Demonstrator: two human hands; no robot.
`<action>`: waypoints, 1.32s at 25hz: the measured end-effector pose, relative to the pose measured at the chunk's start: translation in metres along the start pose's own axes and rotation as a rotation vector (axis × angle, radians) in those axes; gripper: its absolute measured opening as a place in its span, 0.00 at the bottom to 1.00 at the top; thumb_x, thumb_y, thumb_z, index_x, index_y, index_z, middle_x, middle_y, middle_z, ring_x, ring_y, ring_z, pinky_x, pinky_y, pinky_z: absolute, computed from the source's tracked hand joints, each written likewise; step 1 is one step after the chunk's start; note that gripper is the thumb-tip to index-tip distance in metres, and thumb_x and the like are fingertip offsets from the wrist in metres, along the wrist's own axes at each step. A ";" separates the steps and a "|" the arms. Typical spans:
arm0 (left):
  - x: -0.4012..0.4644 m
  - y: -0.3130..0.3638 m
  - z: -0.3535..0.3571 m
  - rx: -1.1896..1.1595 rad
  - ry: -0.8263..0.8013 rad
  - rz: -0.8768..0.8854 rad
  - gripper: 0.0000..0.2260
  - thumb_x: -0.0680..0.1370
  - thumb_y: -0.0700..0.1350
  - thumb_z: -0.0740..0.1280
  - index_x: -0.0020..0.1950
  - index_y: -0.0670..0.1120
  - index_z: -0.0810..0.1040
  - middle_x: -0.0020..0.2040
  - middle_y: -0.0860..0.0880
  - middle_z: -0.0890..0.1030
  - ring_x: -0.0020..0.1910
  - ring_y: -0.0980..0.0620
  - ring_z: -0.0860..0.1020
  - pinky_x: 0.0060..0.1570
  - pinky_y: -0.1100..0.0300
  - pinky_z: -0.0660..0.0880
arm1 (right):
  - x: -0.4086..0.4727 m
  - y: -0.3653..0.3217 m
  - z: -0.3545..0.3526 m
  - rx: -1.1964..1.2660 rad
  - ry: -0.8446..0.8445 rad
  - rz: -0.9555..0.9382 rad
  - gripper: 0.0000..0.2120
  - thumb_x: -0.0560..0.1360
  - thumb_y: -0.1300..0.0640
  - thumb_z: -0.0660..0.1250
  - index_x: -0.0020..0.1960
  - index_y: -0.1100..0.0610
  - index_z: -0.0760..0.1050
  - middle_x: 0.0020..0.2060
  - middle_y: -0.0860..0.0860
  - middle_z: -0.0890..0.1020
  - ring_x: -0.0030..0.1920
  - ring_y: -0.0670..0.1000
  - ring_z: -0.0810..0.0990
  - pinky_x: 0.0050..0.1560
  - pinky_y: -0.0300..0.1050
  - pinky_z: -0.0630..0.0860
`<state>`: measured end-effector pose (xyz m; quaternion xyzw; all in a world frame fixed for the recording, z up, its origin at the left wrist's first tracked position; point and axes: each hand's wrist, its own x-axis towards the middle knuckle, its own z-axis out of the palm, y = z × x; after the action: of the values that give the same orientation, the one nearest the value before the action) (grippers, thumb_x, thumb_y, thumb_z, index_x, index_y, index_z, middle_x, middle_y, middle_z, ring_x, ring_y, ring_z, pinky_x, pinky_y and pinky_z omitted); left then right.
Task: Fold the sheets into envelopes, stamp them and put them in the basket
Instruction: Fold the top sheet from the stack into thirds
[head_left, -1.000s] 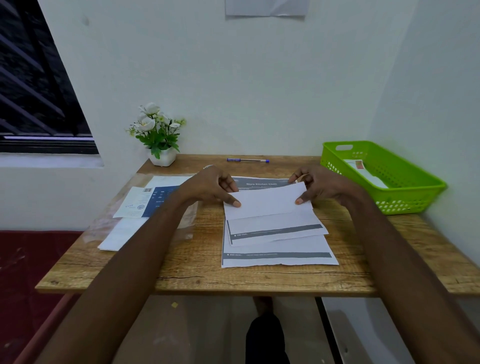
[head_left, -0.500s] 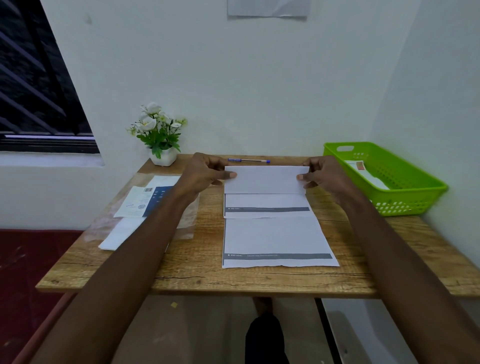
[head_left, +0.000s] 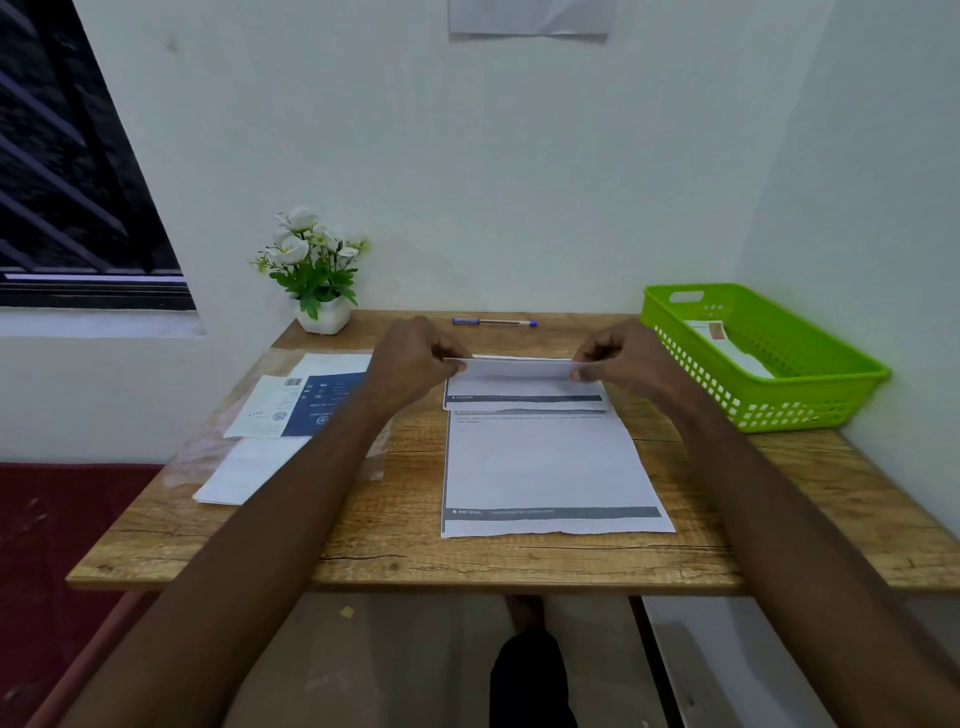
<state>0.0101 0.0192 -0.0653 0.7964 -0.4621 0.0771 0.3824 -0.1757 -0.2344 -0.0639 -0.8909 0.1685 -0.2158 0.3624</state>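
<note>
I see the fingers (head_left: 457, 367) of my left hand (head_left: 410, 358) and those of my right hand (head_left: 618, 358) curled in a pinch on the 2 far corners of the folded sheet (head_left: 519, 382), lifting its top flap level so the edges square up before a crease, I judge. It lies over a flat sheet (head_left: 545, 467) mid-desk (head_left: 415, 551). The green basket (head_left: 779, 400) waits at the right, 1 envelope (head_left: 727, 345) inside, within easy reach. A pen (head_left: 493, 322) lies beyond.
</note>
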 end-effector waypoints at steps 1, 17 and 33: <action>-0.001 0.003 0.001 0.060 -0.024 0.025 0.08 0.72 0.42 0.78 0.50 0.49 0.89 0.46 0.52 0.88 0.43 0.58 0.83 0.48 0.60 0.79 | 0.000 0.000 0.000 -0.046 -0.038 0.001 0.08 0.63 0.56 0.83 0.39 0.54 0.85 0.33 0.49 0.85 0.33 0.42 0.78 0.39 0.40 0.73; -0.012 0.018 0.024 0.291 -0.369 0.049 0.18 0.81 0.53 0.68 0.70 0.51 0.78 0.70 0.50 0.78 0.70 0.50 0.73 0.69 0.52 0.71 | -0.018 -0.045 0.054 -0.425 -0.202 -0.123 0.19 0.78 0.51 0.71 0.65 0.59 0.78 0.64 0.54 0.80 0.66 0.55 0.76 0.67 0.50 0.70; -0.014 0.020 0.038 0.465 -0.798 -0.053 0.34 0.85 0.63 0.46 0.83 0.47 0.37 0.83 0.47 0.36 0.83 0.50 0.38 0.81 0.49 0.40 | -0.013 -0.025 0.071 -0.673 -0.548 0.029 0.52 0.74 0.22 0.43 0.82 0.57 0.36 0.82 0.52 0.38 0.82 0.50 0.37 0.79 0.49 0.39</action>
<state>-0.0222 -0.0031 -0.0879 0.8401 -0.5230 -0.1434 -0.0123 -0.1473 -0.1711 -0.0948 -0.9813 0.1395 0.1010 0.0861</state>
